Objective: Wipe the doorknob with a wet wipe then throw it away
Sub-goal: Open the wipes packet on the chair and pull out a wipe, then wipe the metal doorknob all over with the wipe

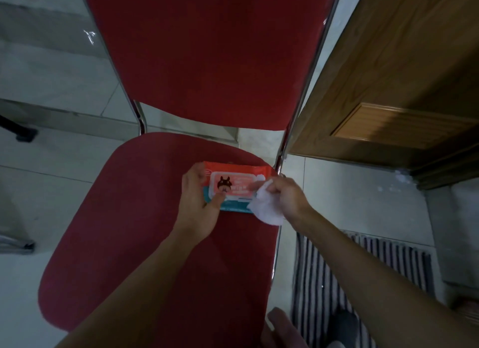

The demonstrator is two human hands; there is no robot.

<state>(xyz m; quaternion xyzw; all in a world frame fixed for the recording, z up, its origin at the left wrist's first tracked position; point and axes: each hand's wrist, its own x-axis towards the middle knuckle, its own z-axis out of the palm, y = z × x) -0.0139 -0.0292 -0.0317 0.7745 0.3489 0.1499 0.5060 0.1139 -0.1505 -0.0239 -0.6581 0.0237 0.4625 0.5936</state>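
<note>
A red and teal pack of wet wipes lies on the far right part of a red chair seat. My left hand rests on the pack's left end, thumb pressed on its label. My right hand pinches a white wet wipe that hangs crumpled over the pack's right end. The doorknob is not in view.
The chair's red backrest and chrome frame stand ahead. A wooden door is on the right. A striped mat lies on the tiled floor at lower right, next to my foot.
</note>
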